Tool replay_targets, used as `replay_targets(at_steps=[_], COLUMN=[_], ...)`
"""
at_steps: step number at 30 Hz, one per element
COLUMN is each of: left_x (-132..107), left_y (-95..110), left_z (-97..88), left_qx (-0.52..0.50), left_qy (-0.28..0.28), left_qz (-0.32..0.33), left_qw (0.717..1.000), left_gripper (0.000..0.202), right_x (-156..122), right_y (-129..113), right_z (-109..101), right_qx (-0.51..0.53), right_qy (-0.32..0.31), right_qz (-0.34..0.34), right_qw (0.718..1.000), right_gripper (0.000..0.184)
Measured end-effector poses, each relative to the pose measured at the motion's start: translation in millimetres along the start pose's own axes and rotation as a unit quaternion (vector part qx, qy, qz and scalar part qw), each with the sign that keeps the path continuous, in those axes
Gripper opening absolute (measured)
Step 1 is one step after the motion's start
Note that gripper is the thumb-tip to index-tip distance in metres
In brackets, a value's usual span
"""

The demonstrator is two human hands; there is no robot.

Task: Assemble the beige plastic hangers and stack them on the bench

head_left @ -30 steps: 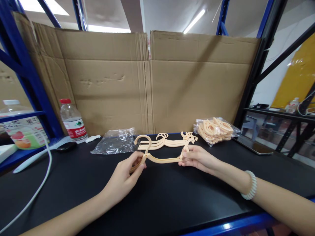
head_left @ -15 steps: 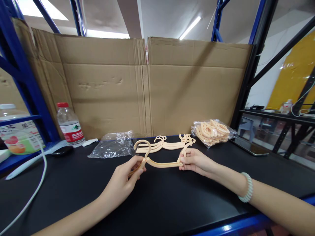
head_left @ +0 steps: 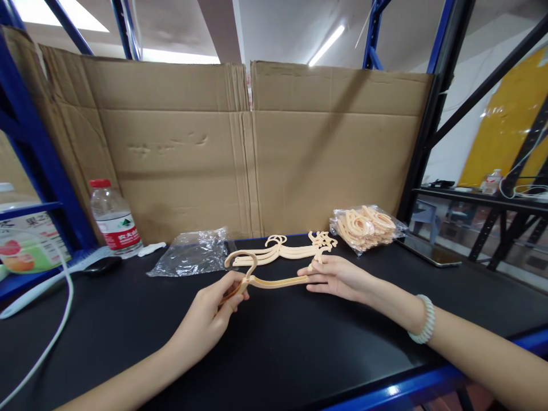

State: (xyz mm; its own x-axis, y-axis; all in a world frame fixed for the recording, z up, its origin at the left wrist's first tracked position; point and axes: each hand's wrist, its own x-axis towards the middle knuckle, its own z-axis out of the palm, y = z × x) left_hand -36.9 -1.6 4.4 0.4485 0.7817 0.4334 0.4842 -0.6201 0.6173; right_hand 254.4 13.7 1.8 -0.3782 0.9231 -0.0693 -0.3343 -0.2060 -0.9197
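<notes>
A beige plastic clothes hanger [head_left: 276, 283] is held above the black table, its curved hook up at the left. My left hand [head_left: 220, 302] is closed round the near arm of this hanger, just below the hook. At the other arm's tip, my right hand [head_left: 338, 278] pinches a small beige hook piece [head_left: 315, 261]. The fingers partly cover where piece and tip meet, so I cannot tell whether they are joined. Behind the hands lie several matching hangers [head_left: 295, 252], with a small heap of hook pieces [head_left: 324, 240] at their right end.
Crumpled clear plastic bag [head_left: 188, 254] lies left of the hangers; a filled bag of beige parts [head_left: 366, 227] is at right, near a phone-like dark slab [head_left: 430, 252]. A water bottle [head_left: 115, 220] and white cable [head_left: 60, 325] are at left. Cardboard [head_left: 184, 154] walls the back.
My right hand has shifted its fingers at the hanger's tip, and the small hook piece now sits slightly lower and tilted differently. The whole view has shifted slightly; my left hand keeps its grip.
</notes>
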Motion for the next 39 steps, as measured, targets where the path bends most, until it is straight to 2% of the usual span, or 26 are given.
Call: replay_targets(at_steps=[6, 12, 19, 29, 32, 39], left_x=[0.5, 2.2, 1.6, 1.0, 1.0, 2.6], left_y=[3.3, 5.0, 5.4, 6.6, 7.4, 8.9], left_z=[-1.9, -1.8, -0.8, -0.2, 0.1, 0.7], left_qx=[0.008, 0.02, 0.029, 0.048, 0.045, 0.036], left_qy=[0.01, 0.011, 0.004, 0.007, 0.007, 0.014], left_qz=[0.01, 0.018, 0.01, 0.019, 0.02, 0.012], left_qw=[1.0, 1.0, 1.0, 0.999, 0.999, 0.999], left_gripper=[0.014, 0.015, 0.014, 0.015, 0.015, 0.016], right_x=[1.1, -1.3, 0.9, 1.4, 1.7, 2.6], right_y=[-2.5, -3.0, -0.4, 0.5, 3.2, 9.1], right_z=[-2.9, -0.1, -4.9, -4.1, -3.5, 2.4], right_qx=[0.015, -0.009, -0.012, -0.044, -0.058, -0.103], right_qy=[-0.01, -0.069, -0.071, -0.039, -0.03, -0.01], right_qz=[-0.037, -0.013, 0.009, 0.016, -0.003, -0.116], right_qw=[0.999, 0.998, 0.997, 0.998, 0.998, 0.988], right_gripper=[0.029, 0.03, 0.028, 0.024, 0.028, 0.033])
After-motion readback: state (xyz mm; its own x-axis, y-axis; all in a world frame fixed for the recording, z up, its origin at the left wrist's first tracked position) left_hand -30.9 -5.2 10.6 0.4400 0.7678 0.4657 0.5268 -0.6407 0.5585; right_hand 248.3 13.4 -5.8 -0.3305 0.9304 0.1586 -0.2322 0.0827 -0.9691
